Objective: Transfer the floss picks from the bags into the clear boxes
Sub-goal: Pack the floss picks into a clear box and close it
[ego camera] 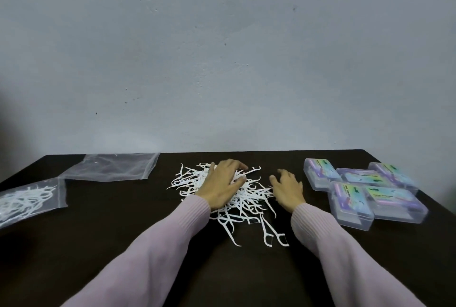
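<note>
One bag [116,167] lies empty at the worktop's [98,237] back edge; its picks [246,204] sit piled mid-worktop. Left hand [223,183] presses them, fingers spread; right hand [287,189] hovers, fingers loosely curled. Another bag [29,199] is full, boxes [362,195] look shut

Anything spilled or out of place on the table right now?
White floss picks lie in a loose heap on the dark table, outside any bag; two stragglers sit nearer the person. The clear boxes look shut.
</note>
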`<state>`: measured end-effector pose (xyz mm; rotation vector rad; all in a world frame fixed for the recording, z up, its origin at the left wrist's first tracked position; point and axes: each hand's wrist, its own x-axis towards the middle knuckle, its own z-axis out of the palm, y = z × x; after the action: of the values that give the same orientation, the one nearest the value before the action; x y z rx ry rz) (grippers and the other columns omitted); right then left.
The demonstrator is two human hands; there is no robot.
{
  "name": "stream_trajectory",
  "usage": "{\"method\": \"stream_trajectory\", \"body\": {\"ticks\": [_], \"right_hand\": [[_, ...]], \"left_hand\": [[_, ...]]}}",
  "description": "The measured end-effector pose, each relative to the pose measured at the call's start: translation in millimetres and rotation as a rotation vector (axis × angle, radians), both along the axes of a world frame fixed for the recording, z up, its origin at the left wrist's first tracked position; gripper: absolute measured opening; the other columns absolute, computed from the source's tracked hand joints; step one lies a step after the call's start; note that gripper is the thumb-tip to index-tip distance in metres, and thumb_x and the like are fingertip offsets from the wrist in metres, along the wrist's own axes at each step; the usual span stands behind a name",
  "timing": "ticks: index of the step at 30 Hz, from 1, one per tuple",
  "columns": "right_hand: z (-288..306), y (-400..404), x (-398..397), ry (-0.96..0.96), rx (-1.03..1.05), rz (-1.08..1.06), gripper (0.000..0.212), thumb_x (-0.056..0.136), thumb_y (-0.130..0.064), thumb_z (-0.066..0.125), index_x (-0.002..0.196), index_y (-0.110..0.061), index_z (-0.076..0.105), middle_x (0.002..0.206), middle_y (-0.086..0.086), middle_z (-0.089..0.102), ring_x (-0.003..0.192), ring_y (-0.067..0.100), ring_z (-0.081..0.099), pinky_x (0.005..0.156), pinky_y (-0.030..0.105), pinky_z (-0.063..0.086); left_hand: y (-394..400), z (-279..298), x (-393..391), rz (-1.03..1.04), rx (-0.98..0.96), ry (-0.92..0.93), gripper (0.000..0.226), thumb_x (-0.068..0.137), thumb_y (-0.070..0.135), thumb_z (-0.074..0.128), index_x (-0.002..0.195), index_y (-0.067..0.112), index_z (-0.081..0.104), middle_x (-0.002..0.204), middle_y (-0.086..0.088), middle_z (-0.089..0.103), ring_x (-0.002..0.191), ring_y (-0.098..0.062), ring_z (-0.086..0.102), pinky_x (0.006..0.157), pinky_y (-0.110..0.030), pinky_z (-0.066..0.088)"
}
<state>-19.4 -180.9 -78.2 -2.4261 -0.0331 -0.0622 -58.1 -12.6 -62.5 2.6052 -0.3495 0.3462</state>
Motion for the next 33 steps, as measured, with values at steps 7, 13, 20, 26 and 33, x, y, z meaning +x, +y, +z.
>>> {"method": "stream_trajectory", "body": {"ticks": [7, 13, 20, 26, 33], "right_hand": [[2.4, 22.6, -16.5, 0.051, 0.365, 0.208, 0.040, 0.100, -0.023, 0.037, 0.138, -0.011, 0.037, 0.137, 0.009, 0.047, 0.127, 0.020, 0.043, 0.101, 0.027, 0.031], [13.9, 2.4, -17.5, -0.183, 0.324, 0.135, 0.028, 0.093, -0.003, 0.046, 0.118, -0.010, 0.056, 0.123, 0.007, 0.058, 0.107, 0.011, 0.052, 0.087, 0.017, 0.036], [8.5, -28.2, -4.6, -0.170, -0.417, -0.193, 0.062, 0.092, -0.024, 0.053, 0.144, -0.011, 0.022, 0.153, 0.018, 0.017, 0.143, 0.030, 0.013, 0.118, 0.041, 0.012], [11.8, -21.2, -12.2, -0.313, -0.445, -0.134, 0.049, 0.092, -0.026, 0.051, 0.136, -0.012, 0.033, 0.139, 0.011, 0.043, 0.130, 0.024, 0.040, 0.107, 0.038, 0.032], [7.8, -25.6, -8.3, -0.164, -0.480, -0.098, 0.064, 0.091, -0.040, 0.052, 0.145, -0.020, 0.022, 0.156, 0.012, 0.010, 0.145, 0.029, 0.003, 0.116, 0.047, 0.007]], "left_hand": [[-11.7, -4.7, 1.3, -0.064, -0.045, -0.054, 0.032, 0.100, 0.027, 0.038, 0.129, 0.016, 0.048, 0.132, 0.000, 0.050, 0.126, -0.014, 0.040, 0.109, -0.036, 0.026], [-21.7, -11.8, -3.7, -0.105, 0.169, 0.056, 0.051, 0.098, 0.049, 0.029, 0.144, 0.027, 0.029, 0.153, 0.004, 0.027, 0.143, -0.007, 0.014, 0.112, -0.047, -0.018], [-40.7, -19.9, -8.3, -0.235, 0.315, 0.211, 0.075, 0.087, 0.065, 0.041, 0.149, 0.033, 0.014, 0.158, 0.005, 0.006, 0.145, -0.006, -0.001, 0.109, -0.048, -0.023], [-33.8, -22.3, -3.9, -0.200, 0.351, 0.134, 0.056, 0.093, 0.058, 0.034, 0.144, 0.037, 0.029, 0.155, 0.002, 0.022, 0.143, -0.007, 0.014, 0.113, -0.049, -0.017], [-26.4, -21.2, -1.8, -0.157, 0.362, 0.056, 0.041, 0.099, 0.043, 0.033, 0.140, 0.039, 0.038, 0.152, 0.005, 0.029, 0.142, -0.005, 0.017, 0.111, -0.051, -0.018]]}}
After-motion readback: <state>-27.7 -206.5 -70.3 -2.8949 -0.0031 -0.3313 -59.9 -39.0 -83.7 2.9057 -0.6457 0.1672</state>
